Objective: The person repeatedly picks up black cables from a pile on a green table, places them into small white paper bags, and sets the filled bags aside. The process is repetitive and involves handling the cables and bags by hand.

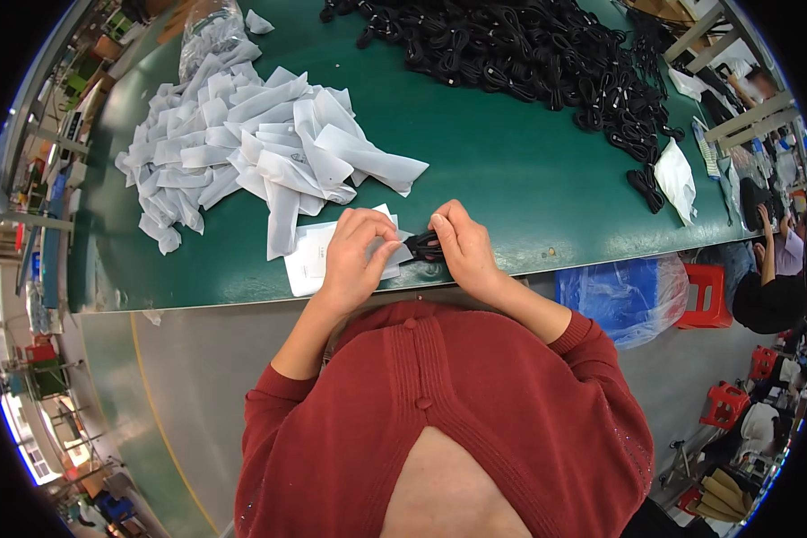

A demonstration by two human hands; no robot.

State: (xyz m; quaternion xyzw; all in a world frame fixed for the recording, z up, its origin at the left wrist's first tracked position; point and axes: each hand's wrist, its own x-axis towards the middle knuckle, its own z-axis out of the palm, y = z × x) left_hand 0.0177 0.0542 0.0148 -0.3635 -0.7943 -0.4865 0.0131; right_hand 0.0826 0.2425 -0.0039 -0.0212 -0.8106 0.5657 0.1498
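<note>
Close to the table's front edge, my right hand (466,251) is closed round a coiled black cable (423,247). My left hand (359,255) pinches a small frosted plastic bag (401,255), its fingers bent and pressed together. The cable's left end meets the bag's edge between my hands; how far it sits inside is hard to make out. Under my left hand lies a stack of white printed sheets (305,263), partly hidden by the hand.
A heap of filled frosted bags (251,134) covers the table's left side. Many coiled black cables (511,54) are piled at the far right, near a white bag (674,182). Beyond the front edge are a blue plastic-lined bin (610,296) and a red stool (704,296). A person (771,278) sits far right.
</note>
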